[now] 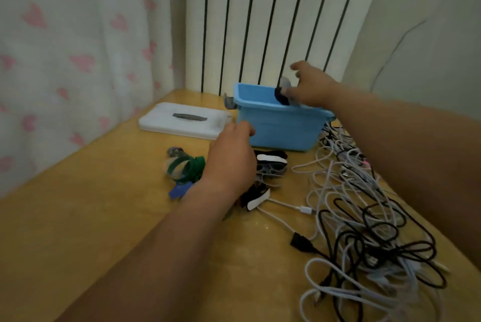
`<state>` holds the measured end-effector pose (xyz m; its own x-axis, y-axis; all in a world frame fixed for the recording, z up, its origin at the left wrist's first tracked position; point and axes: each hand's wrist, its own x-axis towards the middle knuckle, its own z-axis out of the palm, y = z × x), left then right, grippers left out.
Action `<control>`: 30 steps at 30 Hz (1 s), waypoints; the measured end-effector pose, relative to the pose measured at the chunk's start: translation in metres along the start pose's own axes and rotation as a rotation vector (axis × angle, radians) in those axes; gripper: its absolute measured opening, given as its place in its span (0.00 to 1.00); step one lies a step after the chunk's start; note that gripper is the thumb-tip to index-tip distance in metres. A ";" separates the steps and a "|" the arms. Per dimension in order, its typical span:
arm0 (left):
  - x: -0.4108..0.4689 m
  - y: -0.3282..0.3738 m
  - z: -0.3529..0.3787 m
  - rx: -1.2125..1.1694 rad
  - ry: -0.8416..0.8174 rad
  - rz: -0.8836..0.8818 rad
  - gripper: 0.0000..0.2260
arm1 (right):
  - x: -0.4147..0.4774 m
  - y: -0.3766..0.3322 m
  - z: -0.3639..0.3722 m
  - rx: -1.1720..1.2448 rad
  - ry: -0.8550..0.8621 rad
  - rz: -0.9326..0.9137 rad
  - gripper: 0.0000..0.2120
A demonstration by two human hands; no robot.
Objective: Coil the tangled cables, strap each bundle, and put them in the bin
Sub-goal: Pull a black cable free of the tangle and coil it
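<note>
Blue bin (281, 129), bundle (282, 97) held above, sits between white lid (166, 123) and tangled cables (364, 217).

The left forearm (166, 243) and right forearm (406, 134) are bare, broad and rounded, uncovered to the frame edge. The left hand (231, 157), in front of the light blue rectangular plastic bin (281, 126), is plump with short fingers; the right hand (312, 87), above the bin's rim, is blurred, likely similar.
</note>
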<state>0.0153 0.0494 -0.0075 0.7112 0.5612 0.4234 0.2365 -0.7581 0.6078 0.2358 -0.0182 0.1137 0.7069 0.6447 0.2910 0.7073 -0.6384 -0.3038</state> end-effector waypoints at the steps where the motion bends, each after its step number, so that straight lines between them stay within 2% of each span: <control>1: 0.001 -0.002 -0.002 0.022 -0.030 -0.007 0.19 | -0.008 -0.003 0.002 0.089 0.087 0.002 0.33; 3: 0.004 -0.004 -0.008 0.062 -0.056 -0.012 0.18 | -0.033 -0.010 0.007 0.202 0.271 -0.062 0.23; 4: 0.005 -0.004 -0.011 0.109 -0.065 -0.010 0.17 | -0.050 -0.014 0.013 0.214 0.278 -0.115 0.16; 6: 0.006 -0.002 -0.017 0.235 -0.098 -0.004 0.13 | -0.083 -0.018 0.032 0.186 0.090 -0.221 0.10; 9: 0.000 0.001 -0.017 0.332 -0.232 -0.005 0.10 | -0.108 -0.010 0.069 0.040 -0.249 -0.198 0.21; 11: -0.005 0.001 -0.013 0.379 -0.313 0.022 0.10 | -0.112 0.002 0.081 0.021 -0.346 -0.150 0.25; 17: -0.008 -0.005 -0.008 0.339 -0.333 0.062 0.09 | -0.123 0.024 0.079 0.027 -0.310 -0.302 0.26; 21: -0.007 -0.005 -0.007 0.342 -0.348 0.063 0.13 | -0.121 0.026 0.075 0.067 -0.399 -0.318 0.18; 25: -0.006 -0.007 -0.006 0.285 -0.290 0.022 0.15 | -0.121 0.026 0.072 0.069 -0.466 -0.343 0.22; 30: -0.004 -0.007 -0.007 0.165 -0.166 -0.094 0.16 | -0.127 0.024 0.080 0.020 -0.370 -0.271 0.27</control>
<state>0.0056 0.0548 -0.0087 0.7767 0.5799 0.2458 0.4019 -0.7568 0.5155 0.1621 -0.0817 -0.0027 0.4426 0.8965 0.0198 0.8634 -0.4201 -0.2795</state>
